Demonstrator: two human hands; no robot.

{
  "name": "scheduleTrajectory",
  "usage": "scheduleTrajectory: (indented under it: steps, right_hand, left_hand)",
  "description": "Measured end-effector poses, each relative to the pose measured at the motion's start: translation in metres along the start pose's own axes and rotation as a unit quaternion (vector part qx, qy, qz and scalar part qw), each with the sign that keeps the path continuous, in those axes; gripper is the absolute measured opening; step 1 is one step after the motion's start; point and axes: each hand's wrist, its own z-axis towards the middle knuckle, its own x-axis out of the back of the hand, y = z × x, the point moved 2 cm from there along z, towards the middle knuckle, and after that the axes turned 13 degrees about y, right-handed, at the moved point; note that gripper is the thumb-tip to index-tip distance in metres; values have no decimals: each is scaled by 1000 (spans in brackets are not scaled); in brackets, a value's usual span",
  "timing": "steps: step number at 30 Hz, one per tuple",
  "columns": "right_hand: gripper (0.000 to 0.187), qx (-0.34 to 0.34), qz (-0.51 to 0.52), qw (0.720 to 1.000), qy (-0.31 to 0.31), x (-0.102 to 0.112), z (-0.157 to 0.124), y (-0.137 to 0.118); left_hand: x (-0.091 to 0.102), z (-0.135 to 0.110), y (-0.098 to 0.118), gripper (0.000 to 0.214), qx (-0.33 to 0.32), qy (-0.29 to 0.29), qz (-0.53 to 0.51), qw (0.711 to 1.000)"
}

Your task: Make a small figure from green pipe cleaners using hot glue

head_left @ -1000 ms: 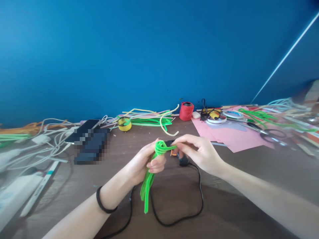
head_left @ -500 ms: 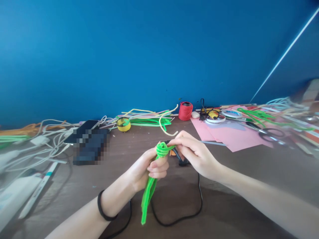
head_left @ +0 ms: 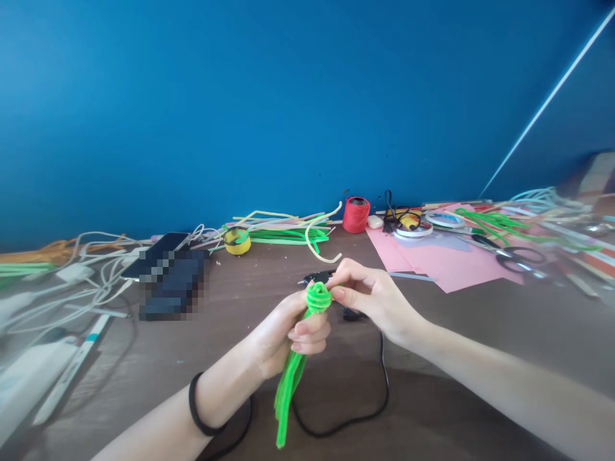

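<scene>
A bundle of fuzzy bright green pipe cleaners [head_left: 286,400] is held in my left hand [head_left: 288,330], its fingers wrapped round it just below the top. Above that fist the pipe cleaners form a round wound coil [head_left: 318,298], and their long ends hang down past my wrist. My right hand [head_left: 372,294] pinches with thumb and forefinger at the coil's right edge; the bit between those fingertips is mostly hidden. Just behind both hands lies a black glue gun [head_left: 319,277], partly covered by my right hand, with its black cord [head_left: 387,384] looping over the table.
At the left are a dark phone [head_left: 163,253], white cables [head_left: 103,278] and a white marker [head_left: 72,371]. Along the blue wall lie more pipe cleaners [head_left: 288,235], a yellow tape roll [head_left: 237,241] and a red spool [head_left: 356,215]. Pink paper [head_left: 461,266] and scissors [head_left: 521,261] are at right.
The strand my right hand held out to the right now lies wrapped against the coil, with my fingertips close to it. The bundle has shifted slightly right and down, uncovering the glue gun's tip.
</scene>
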Motion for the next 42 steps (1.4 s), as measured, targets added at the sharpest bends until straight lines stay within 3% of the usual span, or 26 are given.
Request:
scheduleTrajectory:
  steps: [4, 10, 18, 26, 31, 38, 42]
  right_hand:
    - [22, -126, 124, 984, -23, -3, -1, 6]
    - [23, -154, 163, 972, -73, -4, -1, 6]
    - [24, -89, 63, 986, -123, 1, 2, 4]
    - [31, -37, -1, 990, -135, 3, 1, 3]
    - [20, 18, -40, 990, -130, 2, -2, 0]
    - [15, -8, -52, 994, -99, 0, -2, 1]
    - [17, -20, -23, 995, -90, -1, -1, 0]
  left_hand:
    - [0, 0, 0, 31, -8, 3, 10, 1000]
    - [1, 1, -2, 27, -16, 12, 45, 999]
    - [3, 4, -4, 15, -36, 64, 106, 992]
    - [9, 4, -4, 13, 0, 19, 125, 992]
    - [8, 4, -2, 5, 8, 5, 127, 992]
    - [8, 7, 3, 18, 12, 19, 109, 994]
    - [8, 5, 8, 28, -60, 31, 114, 991]
